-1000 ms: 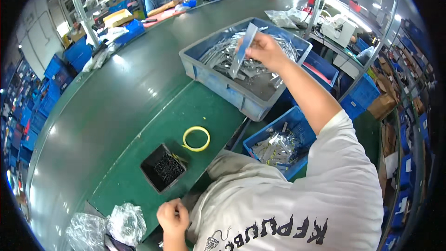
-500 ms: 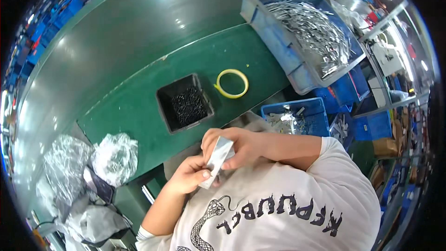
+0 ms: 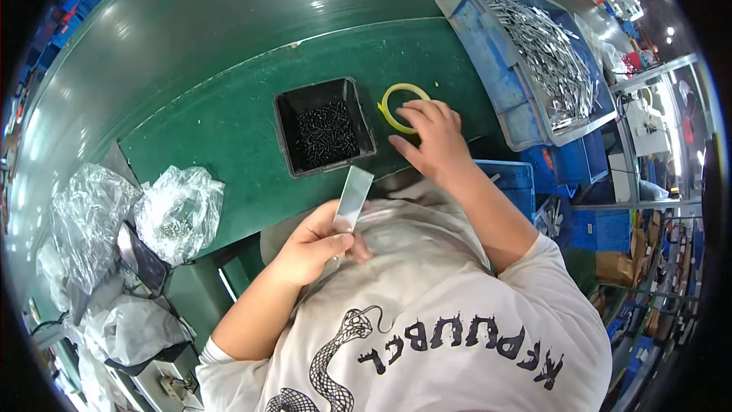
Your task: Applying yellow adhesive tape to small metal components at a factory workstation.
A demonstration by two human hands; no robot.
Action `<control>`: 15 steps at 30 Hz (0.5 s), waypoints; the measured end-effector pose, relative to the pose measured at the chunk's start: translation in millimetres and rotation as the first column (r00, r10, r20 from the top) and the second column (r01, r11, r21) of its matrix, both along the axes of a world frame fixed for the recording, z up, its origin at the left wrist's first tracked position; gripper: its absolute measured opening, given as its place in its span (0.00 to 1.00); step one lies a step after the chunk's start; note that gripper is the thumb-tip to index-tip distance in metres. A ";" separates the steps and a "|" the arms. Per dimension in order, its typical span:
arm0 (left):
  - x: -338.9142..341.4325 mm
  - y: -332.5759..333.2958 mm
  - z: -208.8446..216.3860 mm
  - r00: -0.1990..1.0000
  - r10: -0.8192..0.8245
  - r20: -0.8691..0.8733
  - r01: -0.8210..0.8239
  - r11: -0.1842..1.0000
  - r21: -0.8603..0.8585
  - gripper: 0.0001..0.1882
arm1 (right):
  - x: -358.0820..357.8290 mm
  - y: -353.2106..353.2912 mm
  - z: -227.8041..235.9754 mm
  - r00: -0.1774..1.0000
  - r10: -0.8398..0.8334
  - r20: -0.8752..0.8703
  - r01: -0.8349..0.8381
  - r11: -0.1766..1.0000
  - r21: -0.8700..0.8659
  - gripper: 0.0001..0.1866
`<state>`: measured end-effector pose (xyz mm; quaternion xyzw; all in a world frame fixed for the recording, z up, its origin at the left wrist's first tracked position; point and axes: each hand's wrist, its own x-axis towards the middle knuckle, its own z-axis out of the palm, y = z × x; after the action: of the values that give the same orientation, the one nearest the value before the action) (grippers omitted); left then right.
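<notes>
My left hand (image 3: 316,248) pinches a flat grey metal strip (image 3: 352,198) by its lower end, holding it upright close to my chest. My right hand (image 3: 428,137) reaches forward over the green mat (image 3: 229,118), fingers spread and resting on a yellow tape ring (image 3: 396,99). A black square tray of small dark screws (image 3: 325,134) sits on the mat just left of that hand and just above the strip.
A large blue bin (image 3: 488,46) full of shiny metal strips stands at the upper right. A smaller blue bin (image 3: 518,179) lies by my right forearm. Crumpled clear plastic bags (image 3: 179,210) with small parts lie at the left. A dark green conveyor belt (image 3: 191,8) runs beyond the mat.
The right hand let go of the strip and moved out to the yellow tape ring. The left hand now holds the strip alone. The view tilted further down toward the mat.
</notes>
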<state>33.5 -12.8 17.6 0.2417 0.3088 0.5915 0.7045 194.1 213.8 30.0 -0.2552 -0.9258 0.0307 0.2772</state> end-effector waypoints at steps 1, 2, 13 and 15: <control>0.1 0.2 1.6 1.000 -0.005 -0.019 0.005 1.000 0.031 0.19 | -0.1 2.5 -12.8 0.998 -0.019 0.053 0.025 0.994 -0.106 0.12; 0.2 -2.0 0.7 1.000 -0.004 -0.022 0.005 1.000 0.029 0.19 | 1.1 4.2 -18.7 0.999 -0.018 0.050 0.024 0.994 -0.108 0.12; 17.7 -8.6 -5.7 0.817 0.204 -0.540 -0.251 0.968 -0.013 0.03 | 29.2 -20.0 -14.5 0.915 0.075 -0.397 -0.284 0.818 -0.501 0.07; 20.9 -10.2 2.5 0.803 0.242 -0.545 -0.280 0.960 0.014 0.04 | 34.1 -39.3 7.2 0.883 0.123 -0.454 -0.380 0.755 -0.535 0.07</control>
<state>54.4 -23.1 20.2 0.3303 0.5449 0.5795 0.5080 228.2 174.5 37.2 -0.1896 -0.8171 0.4154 0.3520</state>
